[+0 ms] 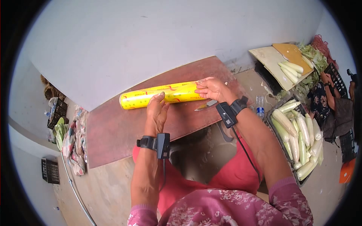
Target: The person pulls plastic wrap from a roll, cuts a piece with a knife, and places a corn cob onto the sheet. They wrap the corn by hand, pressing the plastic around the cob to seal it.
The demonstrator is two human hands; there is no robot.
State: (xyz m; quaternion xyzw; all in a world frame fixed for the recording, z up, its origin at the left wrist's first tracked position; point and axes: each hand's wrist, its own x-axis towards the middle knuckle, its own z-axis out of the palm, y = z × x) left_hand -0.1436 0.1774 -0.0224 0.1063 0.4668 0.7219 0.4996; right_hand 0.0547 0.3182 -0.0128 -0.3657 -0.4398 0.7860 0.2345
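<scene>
A yellow roll of cling film (141,98) with red printing lies lengthwise across the reddish-brown board (124,133). My left hand (157,107) is at the roll's near side, with curled fingers and thumb against its wrap. At the roll's right end, my right hand (212,89) has thumb and fingers closed on the edge. Whether either one pinches a loose end of film is too small to tell. Just below my right hand, a small knife (206,106) lies on the board.
To my right stands a black crate (270,119) of corn cobs (301,137), beside a water bottle (260,107). Further back, peeled cobs (290,71) lie on a pale board (264,56). Another person (328,98) is at far right. Cloth bundles (75,139) lie left.
</scene>
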